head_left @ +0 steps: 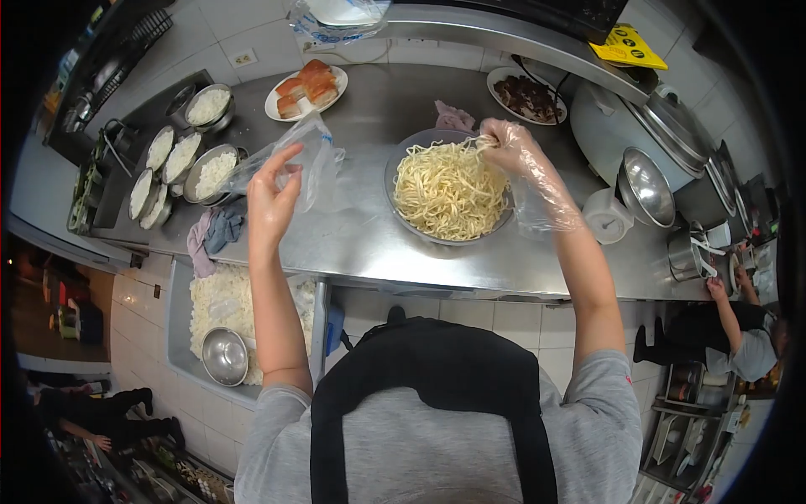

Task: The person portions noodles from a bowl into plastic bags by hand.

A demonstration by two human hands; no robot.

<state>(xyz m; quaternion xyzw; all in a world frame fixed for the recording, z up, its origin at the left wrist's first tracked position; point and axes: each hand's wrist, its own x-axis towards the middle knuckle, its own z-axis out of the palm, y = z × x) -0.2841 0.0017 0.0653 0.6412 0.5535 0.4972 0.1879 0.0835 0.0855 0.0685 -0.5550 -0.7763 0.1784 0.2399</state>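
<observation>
Pale-yellow noodles (449, 189) run leftward from the pinching, gloved right hand (510, 149) into a round grey bowl (428, 136), the left hand (273, 197) half-curled at a clear plastic bag (315, 164), grip unclear.

Grey short-sleeved T-shirt (432, 441) worn under black apron (428, 353) with wide shoulder straps (329, 454); small red mark (628, 380) seen on right sleeve (603, 388). Right hand (506, 147) covered by loose, clear plastic glove (544, 191), wrinkled along forearm.

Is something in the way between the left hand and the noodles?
Yes: a clear plastic bag is beside the left hand, on the side facing the noodles. Past it, I see only steel counter and the bowl's rim.
</observation>
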